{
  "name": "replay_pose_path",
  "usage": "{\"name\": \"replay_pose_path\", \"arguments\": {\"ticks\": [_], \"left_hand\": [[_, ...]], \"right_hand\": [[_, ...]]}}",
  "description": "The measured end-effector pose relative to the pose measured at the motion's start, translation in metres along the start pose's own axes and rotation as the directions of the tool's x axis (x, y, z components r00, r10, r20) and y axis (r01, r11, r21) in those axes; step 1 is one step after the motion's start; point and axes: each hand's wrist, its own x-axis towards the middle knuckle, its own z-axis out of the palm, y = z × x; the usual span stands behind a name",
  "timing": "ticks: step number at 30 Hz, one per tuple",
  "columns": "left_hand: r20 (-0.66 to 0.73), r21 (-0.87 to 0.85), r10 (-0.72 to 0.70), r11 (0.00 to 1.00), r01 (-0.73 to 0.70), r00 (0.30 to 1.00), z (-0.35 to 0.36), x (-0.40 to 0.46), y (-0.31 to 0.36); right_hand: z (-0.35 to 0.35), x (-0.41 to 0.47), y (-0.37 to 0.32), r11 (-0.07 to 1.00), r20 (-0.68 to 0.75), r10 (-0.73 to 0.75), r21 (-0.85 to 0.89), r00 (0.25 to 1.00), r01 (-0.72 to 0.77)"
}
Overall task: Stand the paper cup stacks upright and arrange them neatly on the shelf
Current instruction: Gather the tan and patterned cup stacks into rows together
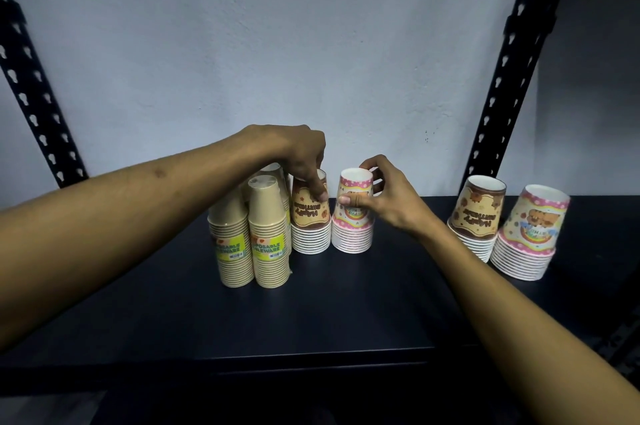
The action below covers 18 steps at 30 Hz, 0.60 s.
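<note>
Currently the pink cup stack (352,216) is being held upright by the right hand (384,197), its fingers (346,199) wrapped around the top cup. Just left of those fingers, the brown-printed stack (310,216) is being pinched by the left hand (298,151), both axes vertical, stacks nearly touching on the shelf (311,313).

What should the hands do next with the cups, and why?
Probably let go and reach for the two stacks off to the right. The left hand and right hand each grip an upright stack, brown stack and pink stack, already beside the tan stacks. The far brown stack and far pink stack stand apart, leaning slightly.
</note>
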Motion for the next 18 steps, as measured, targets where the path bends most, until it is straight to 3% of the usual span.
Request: {"name": "replay_pose_path", "arguments": {"ticks": [10, 14, 18], "left_hand": [[-0.033, 0.053, 0.004, 0.999, -0.003, 0.999, -0.002, -0.006, 0.007], [-0.2, 0.002, 0.113, 0.993, -0.115, 0.973, -0.018, -0.019, 0.024], [-0.392, -0.221, 0.2, 0.927, -0.303, 0.898, -0.028, -0.029, 0.066]], "right_hand": [[0.001, -0.011, 0.0, 0.999, -0.016, 0.012, -0.049, 1.0, -0.013], [-0.016, -0.029, 0.002, 1.0, -0.16, 0.012, 0.007, 0.987, -0.011], [-0.052, -0.072, 0.014, 0.998, -0.389, 0.029, 0.056, 0.921, -0.008]]}}
